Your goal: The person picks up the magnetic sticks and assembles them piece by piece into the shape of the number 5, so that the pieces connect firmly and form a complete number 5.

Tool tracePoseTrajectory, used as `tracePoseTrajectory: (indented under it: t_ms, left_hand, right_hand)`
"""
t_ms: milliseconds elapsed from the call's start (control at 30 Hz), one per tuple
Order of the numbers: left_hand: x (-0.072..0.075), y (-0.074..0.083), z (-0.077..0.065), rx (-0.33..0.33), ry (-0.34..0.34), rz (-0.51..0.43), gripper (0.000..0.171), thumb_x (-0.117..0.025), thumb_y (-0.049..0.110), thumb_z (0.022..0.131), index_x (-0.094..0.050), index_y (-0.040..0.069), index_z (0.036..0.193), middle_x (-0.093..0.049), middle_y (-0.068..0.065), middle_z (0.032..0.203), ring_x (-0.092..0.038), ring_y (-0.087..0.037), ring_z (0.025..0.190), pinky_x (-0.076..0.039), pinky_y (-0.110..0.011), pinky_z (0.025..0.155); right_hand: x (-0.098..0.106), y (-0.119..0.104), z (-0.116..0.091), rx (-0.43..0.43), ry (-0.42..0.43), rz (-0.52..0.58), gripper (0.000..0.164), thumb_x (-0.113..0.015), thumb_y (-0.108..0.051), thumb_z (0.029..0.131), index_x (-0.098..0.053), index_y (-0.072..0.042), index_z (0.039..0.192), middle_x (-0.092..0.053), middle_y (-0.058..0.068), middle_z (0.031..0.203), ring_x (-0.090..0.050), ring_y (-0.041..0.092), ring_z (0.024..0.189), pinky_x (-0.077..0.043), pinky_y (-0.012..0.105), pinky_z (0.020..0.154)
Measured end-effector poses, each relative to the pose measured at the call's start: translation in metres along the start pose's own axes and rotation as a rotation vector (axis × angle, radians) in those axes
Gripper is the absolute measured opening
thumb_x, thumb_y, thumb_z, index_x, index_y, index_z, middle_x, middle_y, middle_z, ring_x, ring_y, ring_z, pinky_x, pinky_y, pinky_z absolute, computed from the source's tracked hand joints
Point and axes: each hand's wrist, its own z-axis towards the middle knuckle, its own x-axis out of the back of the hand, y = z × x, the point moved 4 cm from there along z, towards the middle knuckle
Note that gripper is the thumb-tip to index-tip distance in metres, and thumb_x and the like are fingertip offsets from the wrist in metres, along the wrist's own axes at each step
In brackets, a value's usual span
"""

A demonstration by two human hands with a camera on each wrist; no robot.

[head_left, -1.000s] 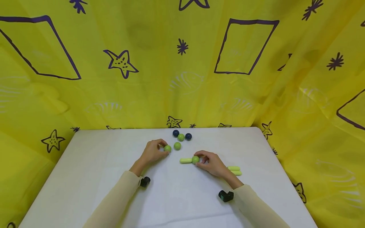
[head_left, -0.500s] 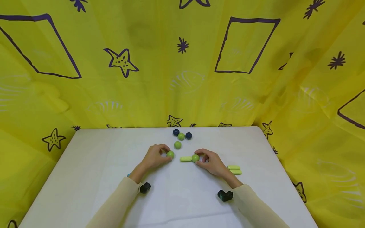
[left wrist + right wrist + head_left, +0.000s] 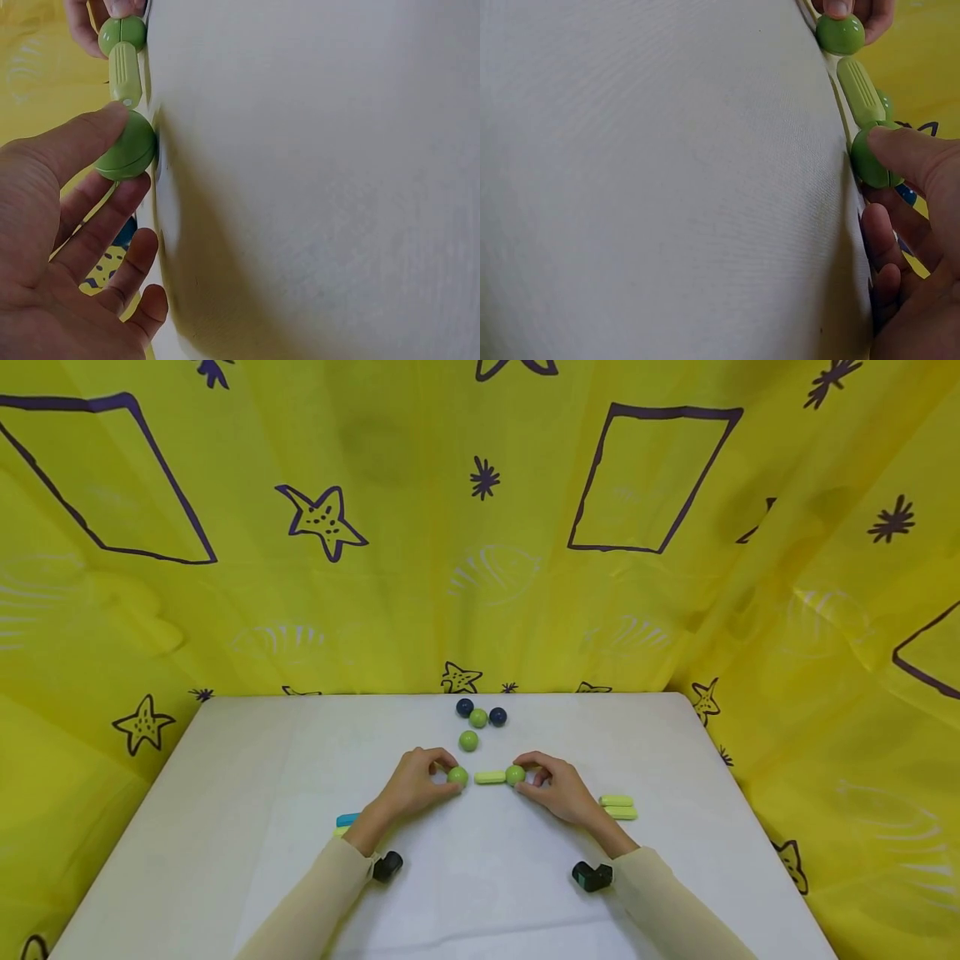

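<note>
Between thumb and fingers, my left hand pinches a glossy green ball low over the white table. My right hand pinches another green ball. From that ball a short, grooved, pale green rod points left, its end against the ball. A narrow gap separates the rod's free end from the left ball in the head view. The right wrist view also has the rod apart from the left-hand ball. In the left wrist view, my left thumb overlaps the near ball.
Behind the hands lie two dark blue balls and two green balls. Two pale green rods lie by my right wrist. A blue rod and a pale green piece are partly hidden by my left wrist. Yellow curtain surrounds the table.
My left hand has carried its green ball right and nearer to me, up close to the rod's free end. The blue rod has come into sight. My right hand stays nearly still.
</note>
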Motion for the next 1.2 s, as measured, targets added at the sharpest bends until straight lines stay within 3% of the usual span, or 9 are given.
tracePoseTrajectory:
  t_ms: [467,1200]
  left_hand:
    - [-0.0065,0.005,0.0019,-0.052,-0.007,0.016,0.027,-0.088,0.021,0.081,-0.075,0.013,0.103,-0.073,0.007,0.093,-0.055,-0.017,0.086,-0.044,-0.034,0.081]
    - [-0.0088,0.0054,0.0004,-0.067,0.0,0.012,0.026,-0.087,0.021,0.082,-0.075,0.012,0.104,-0.073,0.006,0.094,-0.055,-0.016,0.087,-0.046,-0.033,0.081]
  right_hand:
    - [-0.0011,-0.0004,0.0005,-0.005,-0.007,0.017,0.033,-0.079,-0.016,0.092,-0.069,-0.02,0.123,-0.07,-0.003,0.111,-0.056,0.013,0.078,-0.045,0.026,0.072]
    - [-0.0019,0.0017,-0.0002,0.002,-0.008,0.015,0.033,-0.079,-0.017,0.092,-0.069,-0.02,0.124,-0.069,-0.004,0.111,-0.056,0.013,0.079,-0.046,0.027,0.072]
